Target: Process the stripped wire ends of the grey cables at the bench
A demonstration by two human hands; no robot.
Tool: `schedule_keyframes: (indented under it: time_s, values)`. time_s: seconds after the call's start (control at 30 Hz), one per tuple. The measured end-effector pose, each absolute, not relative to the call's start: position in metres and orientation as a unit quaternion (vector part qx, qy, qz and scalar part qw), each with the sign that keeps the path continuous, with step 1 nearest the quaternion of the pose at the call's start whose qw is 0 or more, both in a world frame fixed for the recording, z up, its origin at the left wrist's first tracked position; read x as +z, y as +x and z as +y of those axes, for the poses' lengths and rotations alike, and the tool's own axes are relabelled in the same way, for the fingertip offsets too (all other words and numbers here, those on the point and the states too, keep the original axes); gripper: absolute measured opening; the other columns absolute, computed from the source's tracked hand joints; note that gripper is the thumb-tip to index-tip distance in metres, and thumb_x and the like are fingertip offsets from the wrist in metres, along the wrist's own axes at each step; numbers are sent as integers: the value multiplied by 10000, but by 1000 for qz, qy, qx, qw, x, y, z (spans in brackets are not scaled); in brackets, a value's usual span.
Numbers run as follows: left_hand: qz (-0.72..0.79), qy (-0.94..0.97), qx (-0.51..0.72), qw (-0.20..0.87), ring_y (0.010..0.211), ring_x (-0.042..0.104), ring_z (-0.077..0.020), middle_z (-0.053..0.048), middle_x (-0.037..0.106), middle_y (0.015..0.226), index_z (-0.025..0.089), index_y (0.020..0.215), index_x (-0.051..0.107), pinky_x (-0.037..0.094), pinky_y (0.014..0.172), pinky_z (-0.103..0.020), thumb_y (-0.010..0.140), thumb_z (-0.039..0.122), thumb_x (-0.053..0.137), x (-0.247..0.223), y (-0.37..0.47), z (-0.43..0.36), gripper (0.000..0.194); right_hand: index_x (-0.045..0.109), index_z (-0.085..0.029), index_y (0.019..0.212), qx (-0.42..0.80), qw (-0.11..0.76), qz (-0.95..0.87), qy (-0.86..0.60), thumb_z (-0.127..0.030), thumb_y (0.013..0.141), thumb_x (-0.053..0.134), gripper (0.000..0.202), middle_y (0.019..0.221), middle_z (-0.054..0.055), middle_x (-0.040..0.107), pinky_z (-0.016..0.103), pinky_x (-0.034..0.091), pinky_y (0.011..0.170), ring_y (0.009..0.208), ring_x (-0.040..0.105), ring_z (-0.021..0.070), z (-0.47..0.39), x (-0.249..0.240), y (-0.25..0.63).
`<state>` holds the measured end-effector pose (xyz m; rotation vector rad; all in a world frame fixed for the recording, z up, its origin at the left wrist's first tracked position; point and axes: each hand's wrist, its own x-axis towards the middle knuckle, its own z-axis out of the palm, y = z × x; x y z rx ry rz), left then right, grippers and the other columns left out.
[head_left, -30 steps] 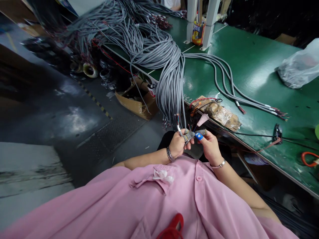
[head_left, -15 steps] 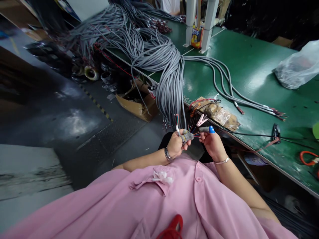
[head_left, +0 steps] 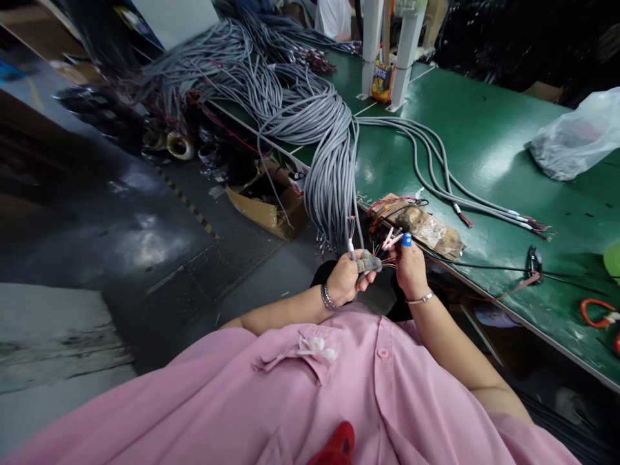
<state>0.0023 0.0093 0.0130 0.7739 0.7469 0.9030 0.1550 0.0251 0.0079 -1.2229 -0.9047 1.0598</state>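
My left hand [head_left: 345,279], with a grey finger cover on the thumb, is closed around the end of a grey cable [head_left: 361,276]. Thin coloured wires [head_left: 387,263] fan out of it toward the right. Close beside their tips is my right hand [head_left: 411,266], its fingers bent together and a blue cap [head_left: 407,239] on one fingertip. Whatever sits between these fingers is too small to make out. A pink clip [head_left: 391,239] stands at the table edge, right by that blue cap. Another cable end with a white sleeve [head_left: 351,244] rises just behind my left hand.
A thick bundle of grey cables [head_left: 332,161] hangs over the edge of the green table [head_left: 484,142]. Taped cardboard [head_left: 436,234], loose cables [head_left: 438,165], a plastic bag [head_left: 571,139] and orange-handled scissors [head_left: 595,313] lie on it. An open carton [head_left: 264,206] is below.
My right hand has turned more upright, its blue-capped finger now pointing up beside the pink clip. My left hand has shifted slightly right, still holding the cable.
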Motion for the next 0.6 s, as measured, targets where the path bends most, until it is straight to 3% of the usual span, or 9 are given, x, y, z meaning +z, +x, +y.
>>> schedule_keyframes:
  time_s: [0.17,0.33,0.6]
  values:
    - [344,348,408,771,293,392,-53,12,567,485,144,687,584,208,280,-173,702,384,701,9,6,11,268,592,-224,792,593,588,-313,-453,-696,771,545,475,691,-18,565,250,417,521,550,463,108,34,10,152]
    - [354,359,389,771,290,397,-53,13,558,478,144,679,576,189,282,-172,690,410,703,8,10,12,296,578,-219,767,590,609,-275,-454,-674,734,612,458,676,-14,571,254,441,545,570,498,113,42,6,151]
    - [360,357,395,766,291,399,-48,17,562,493,143,696,580,197,287,-175,691,416,708,10,5,7,302,587,-234,798,640,590,-244,-427,-720,753,538,491,759,-5,636,261,461,549,591,545,116,33,8,152]
